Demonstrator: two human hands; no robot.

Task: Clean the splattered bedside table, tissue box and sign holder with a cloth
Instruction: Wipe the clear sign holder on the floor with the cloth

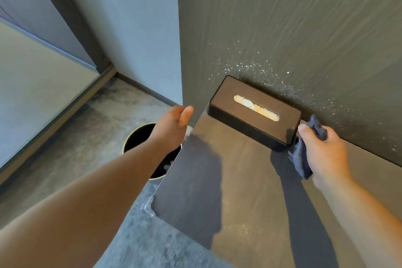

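Note:
A dark brown tissue box (250,115) with a slot on top stands at the back of the dark wooden bedside table (239,191), against the wall. My right hand (322,154) is closed around a dark blue cloth (301,159), just right of the box's right end. My left hand (174,124) hovers at the table's left edge, left of the box, fingers apart and holding nothing. White splatter dots the wall panel (272,72) behind the box. No sign holder is in view.
A round black waste bin (139,137) with a pale rim stands on the grey carpet left of the table, under my left forearm. A grey wall and a dark door frame (71,19) lie further left.

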